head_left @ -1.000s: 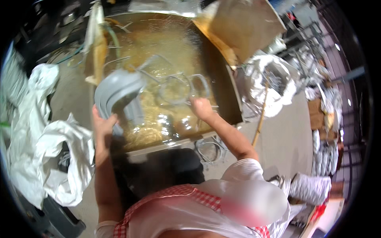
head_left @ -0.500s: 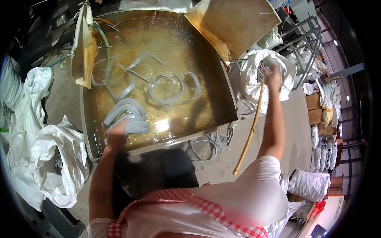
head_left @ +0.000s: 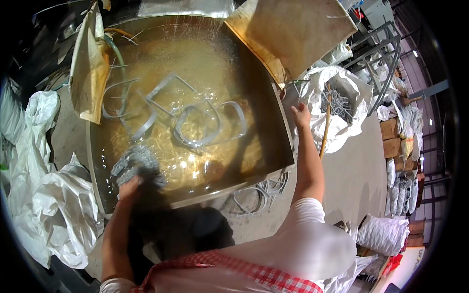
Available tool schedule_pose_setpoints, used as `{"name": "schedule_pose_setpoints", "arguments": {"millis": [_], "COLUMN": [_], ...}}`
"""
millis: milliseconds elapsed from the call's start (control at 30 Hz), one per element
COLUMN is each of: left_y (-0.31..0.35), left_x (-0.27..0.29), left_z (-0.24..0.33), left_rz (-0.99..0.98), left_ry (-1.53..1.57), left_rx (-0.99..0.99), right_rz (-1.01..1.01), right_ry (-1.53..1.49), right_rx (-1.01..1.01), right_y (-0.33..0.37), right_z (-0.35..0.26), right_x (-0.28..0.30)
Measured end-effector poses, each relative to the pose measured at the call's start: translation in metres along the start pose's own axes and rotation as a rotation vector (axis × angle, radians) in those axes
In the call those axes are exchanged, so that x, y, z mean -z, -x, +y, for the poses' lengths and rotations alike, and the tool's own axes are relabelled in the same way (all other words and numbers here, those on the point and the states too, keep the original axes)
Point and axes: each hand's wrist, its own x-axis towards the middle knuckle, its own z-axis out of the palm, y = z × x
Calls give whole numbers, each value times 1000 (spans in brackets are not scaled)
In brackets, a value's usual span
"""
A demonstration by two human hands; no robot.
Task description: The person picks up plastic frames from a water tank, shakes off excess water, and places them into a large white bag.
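My left hand (head_left: 129, 187) is closed on a bundle of curved grey plastic strips (head_left: 137, 162), which lies partly under the water at the tank's near left corner. Ripples and glare blur the bundle's outline. Several loose, bent grey strips (head_left: 233, 105) float in the middle of the metal tank (head_left: 234, 189). My right hand (head_left: 301, 116) is over the tank's right side, its fingers loosely apart with nothing visible in them. Just right of it, a bamboo stick (head_left: 327, 126) leans upright against an open white sack (head_left: 337, 140) full of short grey pieces (head_left: 343, 104).
White sacks (head_left: 63, 210) lie crumpled left of the tank. Stained boards (head_left: 288, 36) stand at its far right and a sheet (head_left: 88, 73) at its far left. Coiled grey strips (head_left: 256, 196) lie on the floor by the near edge. A metal frame (head_left: 376, 58) stands behind the sack.
My right hand has let go of the bamboo stick and moved left, toward the tank. My left hand has lowered the strip bundle into the water. The stick now rests at the sack.
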Motion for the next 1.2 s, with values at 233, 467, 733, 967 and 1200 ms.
{"name": "schedule_pose_setpoints", "arguments": {"millis": [233,467,733,967,1200], "left_y": [-4,-6,-6,-8,-5], "left_x": [-29,7,-4,3,-7], "left_z": [-13,23,14,21,14], "left_rz": [-116,-142,-252,-266,-226], "left_ry": [-54,0,-83,-67,-97], "left_rx": [162,164,223,246,229], "right_rz": [-6,83,-105,47,598], "right_ry": [-121,-1,-344,-617,-633], "right_rx": [-95,-35,-184,-191,-6], "right_y": [-63,-126,-147,-126,-82], "right_z": [-14,8,9,2,-19], "right_x": [-38,-78,-99,-94,-35]}}
